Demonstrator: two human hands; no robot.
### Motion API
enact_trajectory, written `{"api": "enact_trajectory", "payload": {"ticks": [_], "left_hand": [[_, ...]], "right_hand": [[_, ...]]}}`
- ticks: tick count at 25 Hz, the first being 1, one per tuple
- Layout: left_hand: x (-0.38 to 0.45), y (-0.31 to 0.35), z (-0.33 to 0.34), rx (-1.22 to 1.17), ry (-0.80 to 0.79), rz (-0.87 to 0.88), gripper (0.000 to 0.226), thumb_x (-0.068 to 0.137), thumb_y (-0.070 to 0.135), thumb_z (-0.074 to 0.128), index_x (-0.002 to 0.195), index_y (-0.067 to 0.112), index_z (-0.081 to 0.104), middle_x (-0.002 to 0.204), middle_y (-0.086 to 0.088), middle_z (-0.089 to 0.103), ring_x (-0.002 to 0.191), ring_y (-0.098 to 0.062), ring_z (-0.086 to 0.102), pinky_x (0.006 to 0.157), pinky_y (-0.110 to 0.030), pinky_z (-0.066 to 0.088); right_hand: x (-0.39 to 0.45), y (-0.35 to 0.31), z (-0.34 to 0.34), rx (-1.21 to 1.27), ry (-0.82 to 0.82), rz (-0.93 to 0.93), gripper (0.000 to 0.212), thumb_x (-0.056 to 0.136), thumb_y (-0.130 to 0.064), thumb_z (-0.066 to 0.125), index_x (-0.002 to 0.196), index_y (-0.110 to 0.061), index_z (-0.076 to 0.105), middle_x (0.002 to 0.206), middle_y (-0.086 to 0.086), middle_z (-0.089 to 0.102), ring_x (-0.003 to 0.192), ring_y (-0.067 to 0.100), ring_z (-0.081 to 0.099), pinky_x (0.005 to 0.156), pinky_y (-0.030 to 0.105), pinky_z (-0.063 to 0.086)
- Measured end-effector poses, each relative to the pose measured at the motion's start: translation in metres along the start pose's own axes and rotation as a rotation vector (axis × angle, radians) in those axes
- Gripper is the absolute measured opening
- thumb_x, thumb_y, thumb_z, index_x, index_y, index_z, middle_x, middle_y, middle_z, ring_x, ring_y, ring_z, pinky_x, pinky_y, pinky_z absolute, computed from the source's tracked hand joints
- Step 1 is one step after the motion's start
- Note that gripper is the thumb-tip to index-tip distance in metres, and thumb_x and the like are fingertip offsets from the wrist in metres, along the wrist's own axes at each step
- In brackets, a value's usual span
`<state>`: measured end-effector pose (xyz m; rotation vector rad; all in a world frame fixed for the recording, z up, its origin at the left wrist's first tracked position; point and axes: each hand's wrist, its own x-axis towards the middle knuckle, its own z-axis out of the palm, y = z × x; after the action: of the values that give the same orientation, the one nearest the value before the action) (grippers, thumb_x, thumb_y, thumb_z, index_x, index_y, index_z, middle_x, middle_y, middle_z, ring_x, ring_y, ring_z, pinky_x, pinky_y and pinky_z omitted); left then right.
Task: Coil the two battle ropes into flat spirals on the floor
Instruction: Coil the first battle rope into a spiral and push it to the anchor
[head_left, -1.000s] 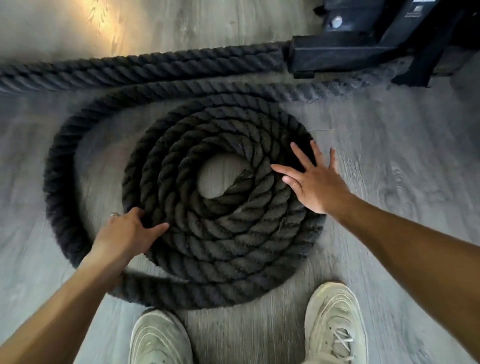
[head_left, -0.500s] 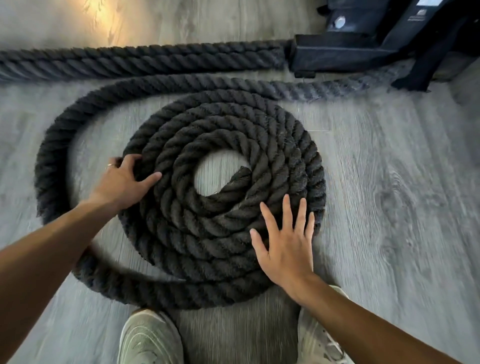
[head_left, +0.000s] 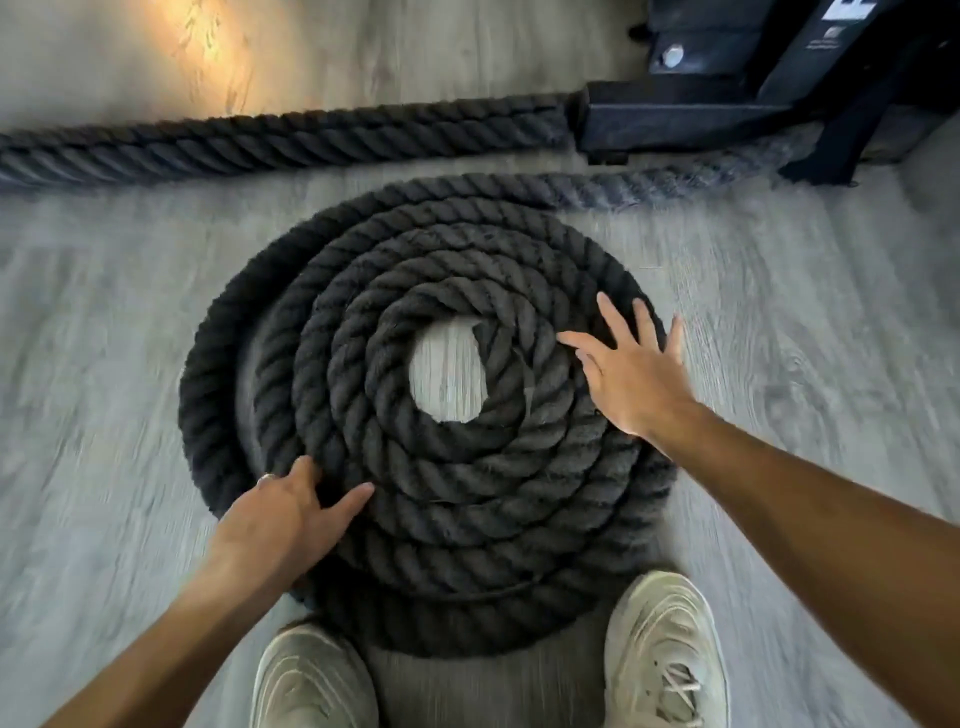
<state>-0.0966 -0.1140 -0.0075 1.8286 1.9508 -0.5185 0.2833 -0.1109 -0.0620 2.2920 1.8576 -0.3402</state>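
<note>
Rope (head_left: 441, 499), thick, dark and twisted, is laid in a flat coil on the grey plank floor (head_left: 779, 322), in the middle of the view, just beyond two pale shoes (head_left: 667, 649). A bare patch of floor is left at the coil's centre, where the rope's end is seen. The outermost turn is parted from the inner turns by a gap on the left and is led off from the far side toward the right, under a black frame (head_left: 691, 111) at the far right. A second rope (head_left: 291, 140) is stretched straight along the far side, from the left edge to the frame's foot.

The left hand (head_left: 283, 514), with a ring on one finger, is pressed on the near-left of the coil, fingers curled over a turn, thumb laid flat on the rope; nothing is lifted. The right hand (head_left: 631, 374) is spread wide, palm down, on the coil's right side, fingers apart, nothing enclosed.
</note>
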Motion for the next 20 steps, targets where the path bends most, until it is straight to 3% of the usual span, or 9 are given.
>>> {"api": "enact_trajectory", "payload": {"ticks": [4,7,9,11,16,20], "left_hand": [[0.027,0.015,-0.022,0.24,0.101,0.063,0.079,0.077,0.087,0.031,0.103,0.02,0.063,0.109,-0.012,0.059,0.102,-0.034,0.06,0.08,-0.044,0.055],[0.07,0.017,-0.043,0.16,0.214,0.203,0.078,0.075,0.083,0.046,0.129,0.027,0.052,0.127,-0.02,0.048,0.115,-0.045,0.05,0.09,-0.053,0.05],[0.099,0.015,-0.052,0.127,0.157,0.28,0.087,0.069,0.087,0.049,0.142,0.042,0.037,0.148,-0.022,0.032,0.131,-0.048,0.036,0.103,-0.059,0.041],[0.116,0.011,-0.049,0.042,0.086,0.309,0.094,0.061,0.09,0.046,0.143,0.046,0.031,0.159,-0.021,0.018,0.144,-0.043,0.024,0.113,-0.057,0.029],[0.115,0.006,-0.032,-0.035,0.134,0.244,0.098,0.054,0.099,0.043,0.135,0.044,0.034,0.164,-0.003,0.009,0.126,-0.052,0.047,0.105,-0.055,0.038],[0.095,0.031,-0.028,-0.037,0.13,0.244,0.096,0.057,0.096,0.047,0.137,0.045,0.035,0.163,-0.005,0.01,0.112,-0.055,0.054,0.096,-0.052,0.047]], "right_hand": [[-0.041,-0.044,0.023,0.223,0.066,0.195,0.054,0.104,-0.048,0.014,0.158,-0.042,0.017,0.17,-0.001,0.0,0.153,0.037,-0.004,0.119,0.065,-0.001],[-0.097,-0.065,0.045,0.214,0.114,0.22,0.064,0.103,-0.057,0.018,0.16,-0.03,0.018,0.169,0.01,0.006,0.154,0.037,-0.005,0.121,0.062,0.001],[-0.115,-0.064,0.053,0.175,0.11,0.166,0.07,0.101,-0.062,0.022,0.16,-0.025,0.021,0.168,0.015,0.008,0.154,0.038,-0.005,0.121,0.063,0.004],[-0.115,-0.057,0.053,0.19,0.117,0.131,0.071,0.099,-0.063,0.025,0.158,-0.024,0.024,0.168,0.014,0.007,0.154,0.035,-0.008,0.121,0.061,0.007],[-0.084,-0.032,0.045,0.217,0.119,0.078,0.067,0.097,-0.064,0.027,0.153,-0.028,0.031,0.168,0.009,0.007,0.154,0.029,-0.011,0.122,0.056,0.01],[-0.037,0.028,0.023,-0.012,0.109,0.057,0.064,0.098,-0.063,0.007,0.155,-0.041,0.025,0.169,0.001,0.007,0.154,0.029,-0.008,0.12,0.062,-0.004]]}}
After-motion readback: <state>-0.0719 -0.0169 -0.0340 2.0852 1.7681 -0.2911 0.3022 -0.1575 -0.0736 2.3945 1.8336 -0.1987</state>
